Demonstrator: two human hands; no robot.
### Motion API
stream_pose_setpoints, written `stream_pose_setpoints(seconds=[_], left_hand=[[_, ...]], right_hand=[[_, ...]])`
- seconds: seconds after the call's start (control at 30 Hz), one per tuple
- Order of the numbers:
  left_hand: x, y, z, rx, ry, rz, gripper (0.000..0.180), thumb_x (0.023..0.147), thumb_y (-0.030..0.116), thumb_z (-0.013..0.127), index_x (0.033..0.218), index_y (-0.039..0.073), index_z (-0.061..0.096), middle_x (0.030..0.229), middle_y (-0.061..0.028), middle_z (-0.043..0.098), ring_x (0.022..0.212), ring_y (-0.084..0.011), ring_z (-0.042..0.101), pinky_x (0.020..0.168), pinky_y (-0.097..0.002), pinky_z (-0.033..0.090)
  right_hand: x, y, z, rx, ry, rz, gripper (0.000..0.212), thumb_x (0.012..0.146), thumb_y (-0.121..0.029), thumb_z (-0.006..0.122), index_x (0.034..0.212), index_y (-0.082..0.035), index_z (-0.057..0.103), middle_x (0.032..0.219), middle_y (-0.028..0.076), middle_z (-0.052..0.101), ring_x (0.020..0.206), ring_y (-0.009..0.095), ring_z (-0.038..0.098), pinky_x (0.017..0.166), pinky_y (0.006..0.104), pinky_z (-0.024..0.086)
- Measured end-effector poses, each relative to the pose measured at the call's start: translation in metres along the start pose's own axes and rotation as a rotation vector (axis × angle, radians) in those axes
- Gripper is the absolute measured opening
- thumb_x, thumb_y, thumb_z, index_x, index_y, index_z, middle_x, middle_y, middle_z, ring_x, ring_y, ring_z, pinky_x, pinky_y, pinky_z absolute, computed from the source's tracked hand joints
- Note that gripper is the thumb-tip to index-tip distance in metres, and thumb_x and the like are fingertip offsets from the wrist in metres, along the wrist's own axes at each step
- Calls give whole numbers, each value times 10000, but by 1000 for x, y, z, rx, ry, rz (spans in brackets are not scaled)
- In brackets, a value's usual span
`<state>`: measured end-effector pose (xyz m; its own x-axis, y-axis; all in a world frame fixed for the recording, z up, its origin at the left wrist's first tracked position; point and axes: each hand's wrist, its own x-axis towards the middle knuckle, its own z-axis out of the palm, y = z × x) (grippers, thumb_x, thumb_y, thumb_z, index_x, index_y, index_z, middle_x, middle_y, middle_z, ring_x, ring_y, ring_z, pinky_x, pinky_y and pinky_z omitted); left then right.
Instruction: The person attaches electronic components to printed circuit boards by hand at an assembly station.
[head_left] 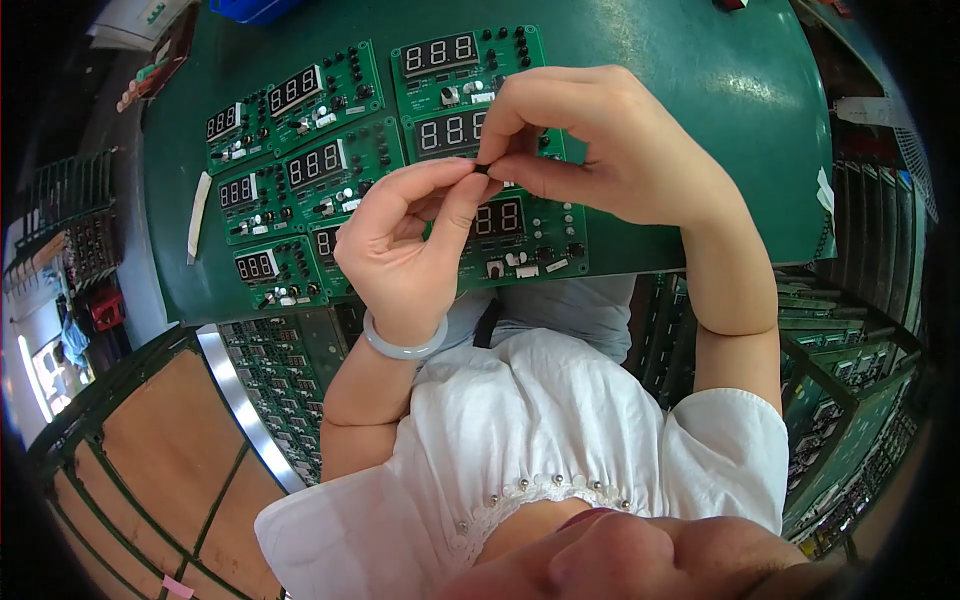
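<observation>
Head view shows both bare hands raised over a dark green tabletop [690, 90], their fingertips meeting at a tiny black component [481, 169]. The left hand [405, 235], with a pale, smooth ring bracelet [405, 350] at its wrist, pinches the component between thumb and forefinger, its other fingers curled in toward the palm. The right hand [615, 145] comes from the opposite side, thumb and forefinger also closed on that component, which is mostly hidden between the tips. Beneath the hands, green circuit boards with black, white-digit displays lie in rows; the upper right board [430, 90] shows clear of the left hand, while the lower right board [545, 235] is partly covered by it. More boards fill the left, including the upper left board [345, 85], with two displays side by side. Just beside them lies a narrow white strip [199, 218]. A blue plastic container [250, 8] sits at the far edge. Dark green metal racks [850, 400] holding boards stand to the person's right.
</observation>
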<state>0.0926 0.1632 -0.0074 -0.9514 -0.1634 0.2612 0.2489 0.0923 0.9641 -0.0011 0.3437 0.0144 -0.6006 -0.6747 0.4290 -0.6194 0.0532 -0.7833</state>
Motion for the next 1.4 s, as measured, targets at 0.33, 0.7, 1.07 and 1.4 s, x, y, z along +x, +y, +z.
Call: stream_pose_setpoints(seconds=[0.33, 0.7, 1.07, 1.4], left_hand=[[4, -3, -7, 375, -342, 220, 238, 774, -61, 750, 1001, -8, 701, 974, -122, 701, 826, -228, 693, 753, -312, 554], [6, -5, 2, 635, -551, 460, 196, 723, 14, 742, 886, 37, 636, 891, -70, 598, 862, -265, 584, 760, -372, 473], [8, 1, 2, 657, -581, 410, 175, 690, 5, 761, 847, 15, 684, 862, -82, 592, 835, -267, 576, 708, -362, 483], [10, 5, 2, 739, -671, 425, 176, 705, 10, 660, 876, 19, 701, 869, -84, 570, 829, -261, 562, 707, -362, 488]], right_hand=[[-9, 0, -36, 17, -427, 303, 85, 693, -20, 711, 759, 13, 669, 682, 127, 663, 621, 227, 650, 602, 323, 518], [-12, 7, -25, -124, -555, 374, 97, 655, 31, 713, 748, 4, 700, 662, 123, 657, 618, 239, 658, 596, 311, 530], [-13, 3, -28, -89, -522, 388, 99, 640, 14, 709, 734, -1, 685, 681, 124, 664, 627, 246, 645, 595, 342, 518], [-9, -3, -21, -68, -542, 295, 104, 640, 27, 696, 711, -5, 628, 654, 120, 626, 615, 283, 614, 553, 368, 471]])
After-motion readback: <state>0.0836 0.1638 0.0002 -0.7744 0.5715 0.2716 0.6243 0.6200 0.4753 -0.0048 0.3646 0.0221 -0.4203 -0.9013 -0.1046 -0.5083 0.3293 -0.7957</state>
